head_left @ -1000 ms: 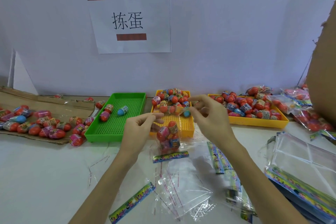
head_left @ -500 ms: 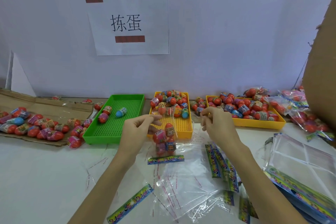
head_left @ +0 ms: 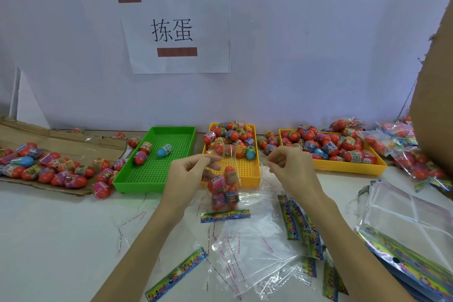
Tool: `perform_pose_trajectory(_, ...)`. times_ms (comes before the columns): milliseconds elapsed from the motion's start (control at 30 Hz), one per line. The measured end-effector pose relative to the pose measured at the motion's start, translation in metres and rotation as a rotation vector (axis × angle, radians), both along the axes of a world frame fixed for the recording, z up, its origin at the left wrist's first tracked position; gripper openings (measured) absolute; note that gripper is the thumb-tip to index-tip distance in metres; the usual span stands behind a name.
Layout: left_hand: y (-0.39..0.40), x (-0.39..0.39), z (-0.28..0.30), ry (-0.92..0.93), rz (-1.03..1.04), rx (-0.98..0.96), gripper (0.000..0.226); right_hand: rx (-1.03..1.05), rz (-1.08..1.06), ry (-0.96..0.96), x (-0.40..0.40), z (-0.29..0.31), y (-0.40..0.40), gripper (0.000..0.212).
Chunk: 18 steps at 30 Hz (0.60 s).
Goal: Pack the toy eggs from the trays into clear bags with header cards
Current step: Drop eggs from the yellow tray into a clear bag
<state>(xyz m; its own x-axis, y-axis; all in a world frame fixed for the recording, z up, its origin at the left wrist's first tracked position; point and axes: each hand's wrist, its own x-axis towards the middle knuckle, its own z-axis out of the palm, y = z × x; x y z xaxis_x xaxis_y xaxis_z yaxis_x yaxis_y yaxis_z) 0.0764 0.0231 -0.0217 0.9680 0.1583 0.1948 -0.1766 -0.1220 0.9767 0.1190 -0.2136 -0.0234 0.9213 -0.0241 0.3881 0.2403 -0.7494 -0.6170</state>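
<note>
Several toy eggs [head_left: 224, 187] in clear bag [head_left: 226, 167], hanging below left hand [head_left: 188, 174] fingers [head_left: 208, 158]

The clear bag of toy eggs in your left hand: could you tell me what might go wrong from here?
The clear bag of red toy eggs hangs header card down from the left hand, mouth still unsealed; a slip could spill them. The right hand seems to pinch a thin peeled strip, which could cling to the loose clear bags below.

White paper sign [head_left: 175, 29] with two black characters and two brown tape strips hangs on pale wall [head_left: 306, 44]. Flattened cardboard sheet [head_left: 61, 141] lies far left; cardboard panel [head_left: 435, 95] stands at right edge.
</note>
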Motion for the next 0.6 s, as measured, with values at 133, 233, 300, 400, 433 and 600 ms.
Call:
perform_pose_trajectory(133,-0.001,0.0,0.0,0.002,-0.014,0.01,0.033,-0.106,-0.038,0.01,-0.001,-0.003,-0.001,0.019)
perform_pose_trajectory(233,-0.001,0.0,0.0,0.002,-0.021,0.011,0.033,-0.054,-0.034,0.052,0.003,-0.003,-0.001,0.03)
perform_pose_trajectory(300,0.0,0.0,0.0,0.005,-0.025,0.004,0.033,0.032,-0.015,0.091,0.003,-0.001,0.0,0.022)
perform_pose_trajectory(400,0.0,0.0,-0.001,0.006,-0.03,0.002,0.034,0.075,0.064,0.099,-0.002,0.004,0.002,0.017)
perform_pose_trajectory(433,0.0,0.0,-0.001,0.005,-0.031,0.002,0.033,0.024,0.075,0.082,-0.004,0.006,0.004,0.013)
perform_pose_trajectory(600,0.002,0.002,-0.004,0.017,-0.05,-0.014,0.033,0.165,0.196,0.069,-0.012,0.012,0.017,0.015)
